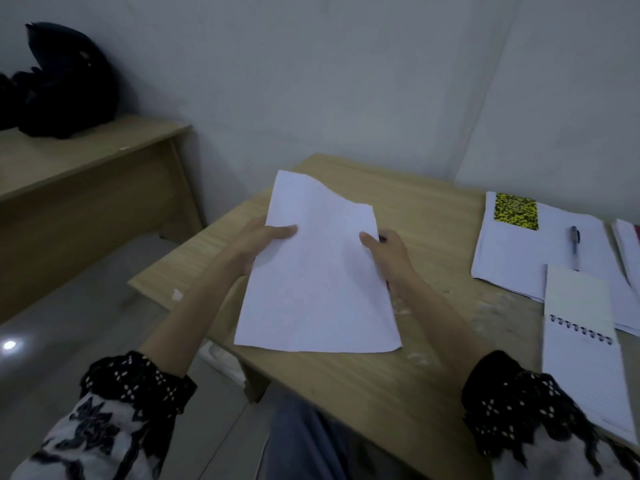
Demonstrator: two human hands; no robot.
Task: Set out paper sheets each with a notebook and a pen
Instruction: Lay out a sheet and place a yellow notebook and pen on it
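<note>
Pale grey walls closed in a corner behind a low wooden table [426, 209], and a second wooden desk [86, 174] stood to the left against the wall with a black bag [65, 84] on top of it. Both hands held one white sheet [318, 271] above the middle of the table. The left hand [263, 244] gripped the sheet's left edge, thumb lying across the top face and fingers hidden beneath. The right hand [384, 251] pinched the right edge the same way, thumb on top, and something dark showed just behind its fingers, too hidden to name. The sheet's far edge curled upward and its near edge hung over the tabletop; whether that edge touched the wood could not be told.

On the right part of the table lay a stack of papers [512, 258], with a yellow-and-black patterned patch [516, 211] near its far corner. A pen [575, 245] rested on that stack, pointing roughly toward the person. A spiral notebook [585, 355], flipped open with its cover folded back, overlapped the stack's near edge and reached to the table's front. More papers [628, 244] showed at the right border. Black lace cuffs with white dots covered both wrists, and blue cloth on the lap showed below the table.
</note>
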